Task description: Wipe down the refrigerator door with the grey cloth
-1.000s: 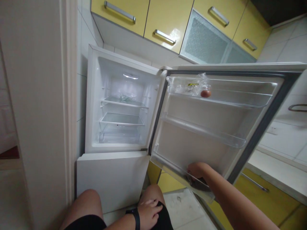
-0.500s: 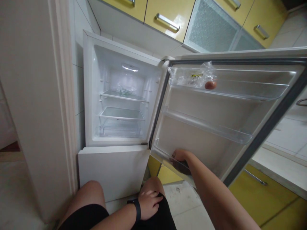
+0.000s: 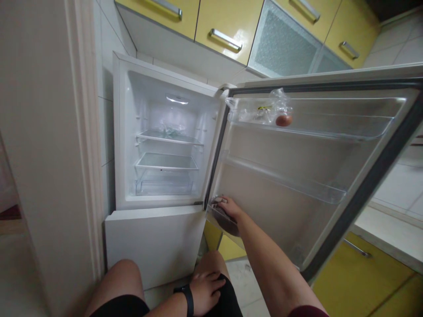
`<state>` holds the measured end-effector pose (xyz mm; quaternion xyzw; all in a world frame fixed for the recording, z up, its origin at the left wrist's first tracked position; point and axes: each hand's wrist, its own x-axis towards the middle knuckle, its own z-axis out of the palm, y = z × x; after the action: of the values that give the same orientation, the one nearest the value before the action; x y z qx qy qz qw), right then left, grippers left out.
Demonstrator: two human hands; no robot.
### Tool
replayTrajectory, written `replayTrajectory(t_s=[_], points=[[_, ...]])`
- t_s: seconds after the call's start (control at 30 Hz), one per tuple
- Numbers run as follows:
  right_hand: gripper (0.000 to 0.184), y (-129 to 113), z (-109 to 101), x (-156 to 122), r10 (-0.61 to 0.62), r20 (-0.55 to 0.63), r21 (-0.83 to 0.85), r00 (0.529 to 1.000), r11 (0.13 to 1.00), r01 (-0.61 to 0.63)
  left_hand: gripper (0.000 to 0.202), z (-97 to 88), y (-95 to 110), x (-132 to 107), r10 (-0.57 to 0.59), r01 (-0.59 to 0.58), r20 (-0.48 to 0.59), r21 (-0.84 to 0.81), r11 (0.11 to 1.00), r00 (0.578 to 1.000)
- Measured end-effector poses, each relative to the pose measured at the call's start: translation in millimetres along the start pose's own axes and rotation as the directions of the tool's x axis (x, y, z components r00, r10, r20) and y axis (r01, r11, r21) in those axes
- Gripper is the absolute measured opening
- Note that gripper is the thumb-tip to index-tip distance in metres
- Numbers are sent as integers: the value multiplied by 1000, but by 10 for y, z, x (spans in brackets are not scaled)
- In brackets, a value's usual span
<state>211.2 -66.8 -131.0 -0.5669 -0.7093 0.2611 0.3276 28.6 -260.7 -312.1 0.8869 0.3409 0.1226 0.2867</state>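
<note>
though partly hidden, right hand (image 3: 228, 208) seemingly presses dark cloth (image 3: 226, 220) into door bin (image 3: 214, 216).

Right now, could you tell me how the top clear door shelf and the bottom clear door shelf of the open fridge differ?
The top clear door shelf holds a brown egg and a crumpled clear plastic bag; the bottom clear door shelf has the right hand in it, pressing a dark cloth. No hand is near the top shelf. Both are transparent plastic trays on the inside of the white fridge door. The left hand rests on a knee.
</note>
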Motion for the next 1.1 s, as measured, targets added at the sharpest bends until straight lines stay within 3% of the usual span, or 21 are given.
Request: replayTrajectory(t_s=[0.1, 0.2, 0.37, 0.53, 0.73, 0.9, 1.0, 1.1], points=[[42, 19, -46, -13, -28, -110, 105, 994, 994, 39, 55, -41, 39, -4, -20, 20, 11, -2, 1000, 1000], [43, 21, -27, 2, -47, -132, 153, 990, 986, 67, 57, -87, 72, -10, -43, 43, 36, 0, 999, 998], [34, 31, 16, 2, -48, 54, 142, 997, 989, 40, 57, -151, 116, -29, -48, 48, 53, 14, 999, 997], [22, 68, -122, -96, -5, 196, 48, 981, 999, -5, 57, -168, 116, -58, -68, 67, 67, 12, 998, 995], [24, 116, -438, -340, 87, 274, -95, 958, 993, -63, 58, -179, 78, -102, -77, 76, 79, 14, 997, 994], [27, 148, -801, -774, 158, 282, -196, 946, 975, -104, 58, -191, 93, -105, -105, 104, 110, 12, 994, 988], [31, 104, -1052, -1128, 155, 226, -227, 962, 969, -102, 57, -142, 51, -81, -98, 98, 110, 5, 995, 989], [35, -69, -1330, -1515, 88, 82, -233, 993, 970, -67, 56, -48, -36, -36, -84, 84, 87, -6, 996, 993]])
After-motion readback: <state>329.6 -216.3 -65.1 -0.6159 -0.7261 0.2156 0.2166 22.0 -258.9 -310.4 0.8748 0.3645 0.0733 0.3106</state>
